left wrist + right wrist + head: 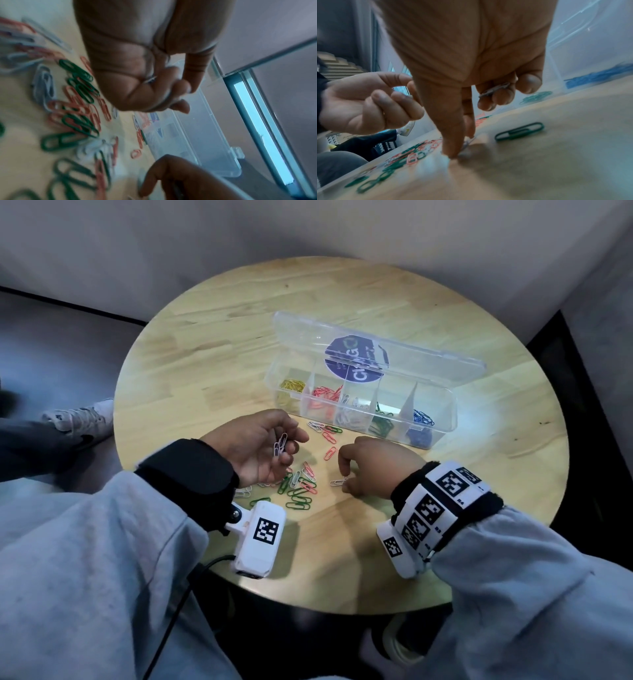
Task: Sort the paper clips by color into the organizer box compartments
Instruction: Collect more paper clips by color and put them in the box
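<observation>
The clear organizer box [442,419] stands open on the round table, holding yellow, red, white, green and blue clips in separate compartments. A loose pile of green, red and white paper clips [298,486] lies in front of it, blurred in the left wrist view as the pile [77,111]. My left hand [284,446] is palm-up over the pile, with white clips [281,444] held in its curled fingers [178,86]. My right hand [344,478] pinches a white clip [337,482] lying on the table. Its thumb and forefinger grip that clip [468,142], and its curled fingers hold another white clip [494,90].
A few red, white and green clips [327,434] lie between the pile and the box. A lone green clip [519,131] lies right of my right hand. The box lid [394,344] stands open towards the far side. A shoe [78,419] rests on the floor at left.
</observation>
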The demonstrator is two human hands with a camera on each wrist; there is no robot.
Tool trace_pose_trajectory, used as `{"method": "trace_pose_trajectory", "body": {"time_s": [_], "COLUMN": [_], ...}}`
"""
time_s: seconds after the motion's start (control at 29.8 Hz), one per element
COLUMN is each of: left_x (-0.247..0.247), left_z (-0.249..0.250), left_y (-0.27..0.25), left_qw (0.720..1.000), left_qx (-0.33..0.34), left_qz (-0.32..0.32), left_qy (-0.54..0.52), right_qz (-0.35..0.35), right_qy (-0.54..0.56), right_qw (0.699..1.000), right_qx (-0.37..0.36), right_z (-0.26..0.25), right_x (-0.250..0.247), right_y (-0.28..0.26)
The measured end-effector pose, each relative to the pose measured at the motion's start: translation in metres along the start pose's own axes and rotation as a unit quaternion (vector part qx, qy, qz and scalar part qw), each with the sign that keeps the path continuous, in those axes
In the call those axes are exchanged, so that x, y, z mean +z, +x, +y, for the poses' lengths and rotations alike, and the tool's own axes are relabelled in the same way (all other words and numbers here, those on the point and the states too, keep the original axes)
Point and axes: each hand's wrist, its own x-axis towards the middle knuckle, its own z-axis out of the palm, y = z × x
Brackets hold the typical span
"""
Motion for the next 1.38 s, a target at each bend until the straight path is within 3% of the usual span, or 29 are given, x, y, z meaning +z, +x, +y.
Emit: {"method": "trace_pose_trajectory", "body": {"time_s": [0.07,0.13,0.2,0.5,0.74,0.91,1.01,1.24,1.38], "left_x": [0.000,-0.004,-0.007,0.004,0.009,0.012,0.014,0.011,0.007], "left_z": [-0.002,-0.005,-0.008,-0.013,-0.017,-0.018,-0.019,-0.019,-0.014], "left_y": [0.004,0.006,0.006,0.000,0.004,0.006,0.008,0.008,0.007], "left_qw": [0.989,0.940,0.887,0.766,0.737,0.719,0.710,0.711,0.719], "left_qx": [0.016,0.036,0.056,0.114,0.153,0.143,0.142,0.131,0.122], "left_qz": [0.052,0.084,0.090,0.109,0.095,0.086,0.090,0.111,0.178], "left_qy": [0.139,0.329,0.449,0.624,0.652,0.675,0.684,0.683,0.661], "right_qz": [-0.008,-0.014,-0.009,-0.052,-0.073,-0.035,-0.047,-0.067,-0.041], "right_qy": [-0.009,-0.020,-0.028,-0.012,0.040,0.117,0.200,0.271,0.372], "right_qw": [1.000,0.999,0.999,0.998,0.996,0.992,0.978,0.959,0.924], "right_qx": [-0.015,-0.024,-0.024,0.021,0.039,0.012,0.022,0.052,0.076], "right_z": [0.001,0.002,0.003,0.005,0.008,0.012,0.016,0.022,0.021], "right_x": [0.000,0.000,0.001,0.001,-0.007,-0.024,-0.024,-0.018,-0.017], "right_y": [-0.001,-0.002,-0.001,-0.001,-0.007,-0.014,-0.013,-0.010,-0.004]}}
